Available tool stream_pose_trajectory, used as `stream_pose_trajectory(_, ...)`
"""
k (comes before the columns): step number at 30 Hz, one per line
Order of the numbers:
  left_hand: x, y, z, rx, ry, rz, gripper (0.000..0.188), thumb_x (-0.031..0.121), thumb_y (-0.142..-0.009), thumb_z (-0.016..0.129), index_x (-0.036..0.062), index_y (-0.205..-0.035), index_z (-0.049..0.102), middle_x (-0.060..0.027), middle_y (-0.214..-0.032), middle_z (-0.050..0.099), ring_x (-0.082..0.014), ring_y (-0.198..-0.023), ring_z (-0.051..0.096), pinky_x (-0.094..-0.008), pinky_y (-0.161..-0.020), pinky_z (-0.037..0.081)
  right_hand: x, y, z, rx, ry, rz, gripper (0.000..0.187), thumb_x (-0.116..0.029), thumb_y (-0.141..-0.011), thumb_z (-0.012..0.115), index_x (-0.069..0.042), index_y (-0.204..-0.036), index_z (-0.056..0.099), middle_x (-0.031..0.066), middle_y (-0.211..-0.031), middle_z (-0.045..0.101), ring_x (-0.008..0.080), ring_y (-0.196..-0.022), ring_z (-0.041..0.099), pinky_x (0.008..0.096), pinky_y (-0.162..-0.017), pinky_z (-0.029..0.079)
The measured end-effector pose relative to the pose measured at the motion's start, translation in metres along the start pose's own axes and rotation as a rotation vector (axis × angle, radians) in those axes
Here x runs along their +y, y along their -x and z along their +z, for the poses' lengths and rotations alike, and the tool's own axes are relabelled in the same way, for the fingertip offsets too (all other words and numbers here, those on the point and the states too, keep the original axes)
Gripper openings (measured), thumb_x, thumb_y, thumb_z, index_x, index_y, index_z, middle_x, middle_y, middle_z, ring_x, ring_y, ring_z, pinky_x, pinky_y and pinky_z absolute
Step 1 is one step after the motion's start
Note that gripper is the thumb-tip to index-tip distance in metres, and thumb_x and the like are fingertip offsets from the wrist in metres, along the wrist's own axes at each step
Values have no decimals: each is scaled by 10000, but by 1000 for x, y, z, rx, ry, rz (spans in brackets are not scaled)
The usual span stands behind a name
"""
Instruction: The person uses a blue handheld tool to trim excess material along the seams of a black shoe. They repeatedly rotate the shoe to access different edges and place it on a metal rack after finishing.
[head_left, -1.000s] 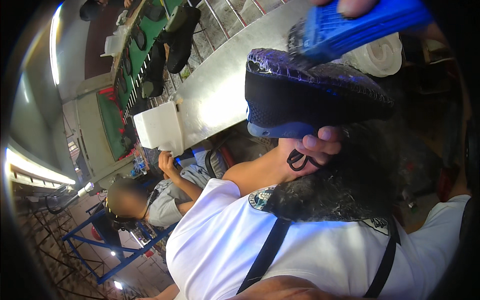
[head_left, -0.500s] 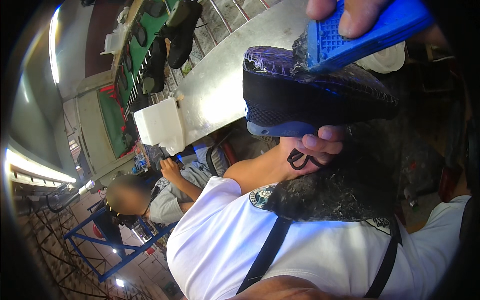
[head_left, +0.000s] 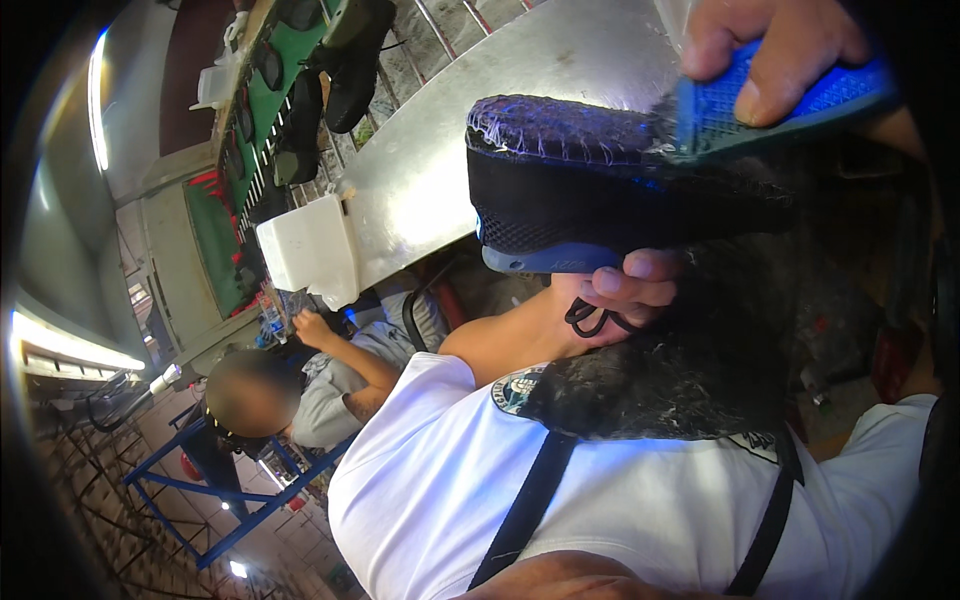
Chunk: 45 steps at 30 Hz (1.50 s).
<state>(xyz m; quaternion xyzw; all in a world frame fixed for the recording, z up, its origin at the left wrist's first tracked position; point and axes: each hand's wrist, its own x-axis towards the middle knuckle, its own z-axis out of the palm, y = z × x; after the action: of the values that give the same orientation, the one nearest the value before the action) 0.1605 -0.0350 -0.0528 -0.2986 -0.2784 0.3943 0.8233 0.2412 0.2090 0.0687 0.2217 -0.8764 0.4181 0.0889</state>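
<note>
My left hand [head_left: 632, 290] grips a black shoe upper [head_left: 560, 200] from beneath, its fingers closed around it by a black lace loop [head_left: 592, 318]. The upper is held bottom up, with pale stitching along its upturned edge and a blue shoe last [head_left: 545, 258] showing at its lower side. My right hand [head_left: 775, 60] is closed on a blue plastic brush [head_left: 790, 100] with a gridded back. The brush's dark bristles [head_left: 658, 128] touch the upturned bottom of the upper. Shadow hides the upper's far right end.
Behind the upper lies a metal worktable [head_left: 420, 170], with a white plastic container [head_left: 310, 250] at its near left edge. Dark shoes [head_left: 350, 65] rest on a rack beside a green conveyor [head_left: 290, 50]. A co-worker in a grey shirt [head_left: 335, 395] sits at the left. A dark apron [head_left: 650, 390] covers my chest.
My right hand has drawn the brush rightward along the upturned bottom, uncovering more of the stitched end. The upper has shifted slightly left in view, still in my left hand.
</note>
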Motion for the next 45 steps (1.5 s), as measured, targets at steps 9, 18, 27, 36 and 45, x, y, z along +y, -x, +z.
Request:
stream_pose_trajectory(9,26,28,1,-95,-402,15,525,402,-943,516,-86,-1123,450,-204,-897,541,-199,-677,546,-240,-559,490,-8,78,48,872,-486,840,238,-123,-874,693,21,-1051,626,160,-910,692,208,-810,690,282,-678,553)
stream_pose_trajectory(18,23,35,11,27,-755,334,617,425,-894,577,-57,-1236,400,-202,-1055,524,-233,-856,543,-299,-720,471,-33,59,100,1200,-681,688,247,-127,-861,723,48,-1027,666,72,-766,681,103,-647,640,199,-535,475)
stream_pose_trajectory(27,24,38,29,97,-1036,608,750,448,-845,638,-27,-1348,350,-200,-1212,507,-267,-1036,541,-358,-881,452,-47,44,120,961,-189,349,251,-112,-831,703,68,-989,629,162,-790,664,232,-678,655,306,-608,521)
stream_pose_trajectory(36,51,54,79,74,-1428,917,906,471,-796,699,2,-1460,299,-198,-1370,490,-300,-1216,538,-418,-1042,433,-21,81,120,1421,-407,326,358,-202,-919,581,139,-1030,588,172,-737,624,178,-545,553,274,-467,454)
stream_pose_trajectory(45,112,84,172,689,-2120,1191,615,-22,-663,765,-47,-1226,519,-170,-1028,651,-260,-827,681,-306,-532,592,-10,114,136,1513,-233,365,419,-237,-922,556,158,-1062,569,187,-781,614,174,-542,518,279,-456,426)
